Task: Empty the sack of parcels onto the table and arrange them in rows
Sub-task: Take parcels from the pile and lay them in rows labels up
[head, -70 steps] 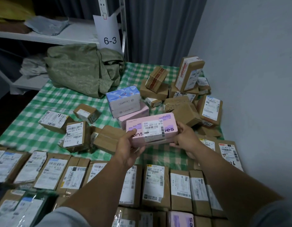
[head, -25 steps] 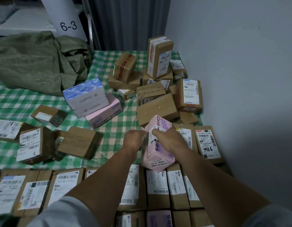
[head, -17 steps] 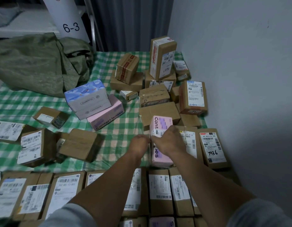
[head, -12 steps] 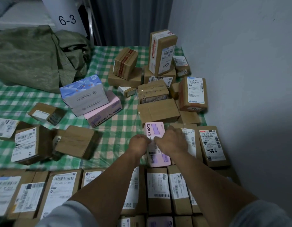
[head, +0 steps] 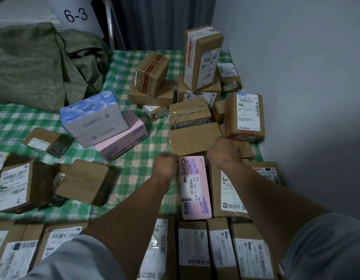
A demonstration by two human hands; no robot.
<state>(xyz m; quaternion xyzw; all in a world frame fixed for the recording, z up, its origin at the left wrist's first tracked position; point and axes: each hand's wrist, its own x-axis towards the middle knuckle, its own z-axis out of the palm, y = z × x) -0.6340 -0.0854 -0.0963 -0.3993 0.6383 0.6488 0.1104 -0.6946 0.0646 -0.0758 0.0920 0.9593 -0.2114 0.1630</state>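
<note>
Pink and flat on its back, label up, the box (head: pixel 195 188) lies just this side of both our hands. Its long axis runs straight away from us: the end printed "Cont" points out toward our knuckles, and the other end meets the near row of parcels (head: pixel 193 245).

Our left hand (head: pixel 167 164) sits at the box's far left corner, seemingly touching the edge. Our right hand (head: pixel 223 151) is just past the far right corner, so the left is the nearer. Both have their fingers curled under, and we cannot tell whether either pinches anything.

A brown parcel (head: pixel 225 195) lies along the box's right side, pointing the same way, so we judge the box is already lined up in its row.

Just beyond our right hand a flat brown parcel (head: pixel 195 136) lies crosswise at the front of the loose heap; it looks the easiest to take next. Farther beyond our left hand, on the checked table (head: pixel 134 168), the green sack (head: pixel 33 63) lies slumped.
</note>
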